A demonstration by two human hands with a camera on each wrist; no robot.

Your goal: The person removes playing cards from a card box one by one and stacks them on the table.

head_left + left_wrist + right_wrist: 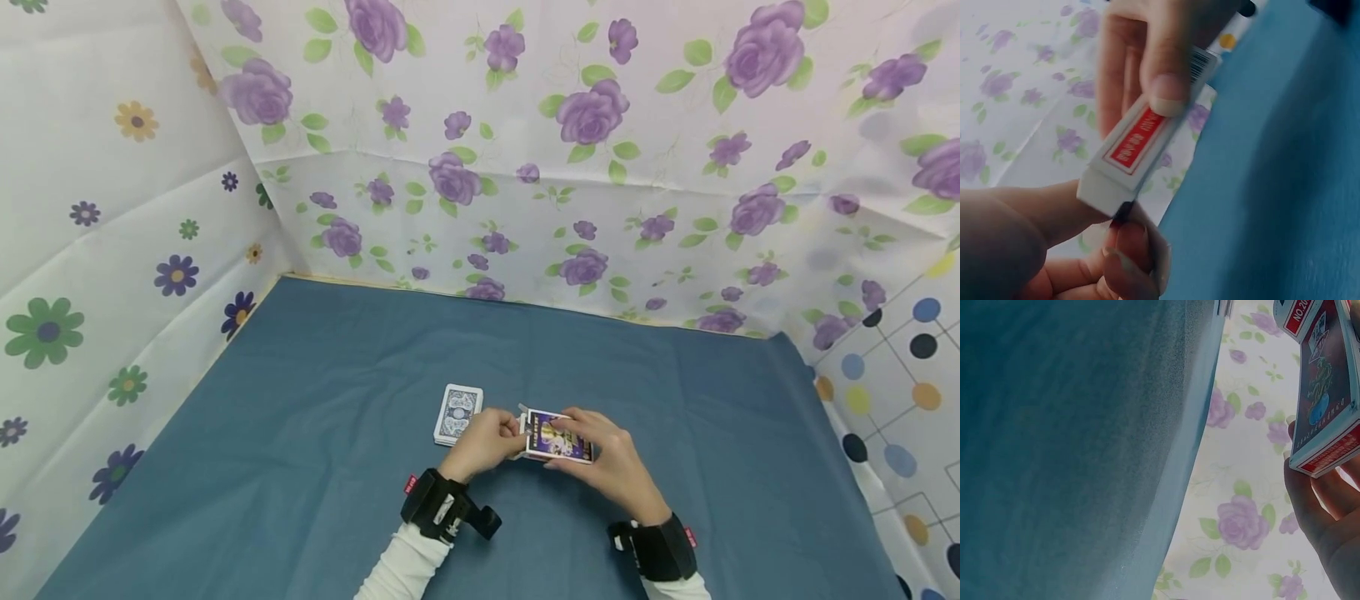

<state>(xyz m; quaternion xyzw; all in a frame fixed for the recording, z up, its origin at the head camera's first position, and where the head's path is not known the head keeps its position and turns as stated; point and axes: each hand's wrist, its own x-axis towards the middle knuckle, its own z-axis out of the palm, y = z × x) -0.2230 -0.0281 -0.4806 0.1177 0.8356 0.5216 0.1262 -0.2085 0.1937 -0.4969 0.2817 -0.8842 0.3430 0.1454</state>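
Observation:
My right hand [613, 460] grips a playing card box [562, 446] by its long sides, thumb on one edge and fingers on the other. The box has a dark purple printed face, and in the left wrist view its white narrow side carries a red label [1138, 140]. At the box's left end, my left hand [480, 442] pinches the end flap [1159, 250] between curled fingers and thumb. Just beyond the left hand, a stack of playing cards [459, 410] lies on the table, its blue-and-white patterned back up. Inside the box is hidden.
A blue cloth [315, 417] covers the table. Behind it hangs a white curtain with purple roses [450, 177]; flowered sheeting [97, 250] stands on the left and dotted sheeting [900, 417] on the right. Black camera straps [663, 550] wrap both wrists.

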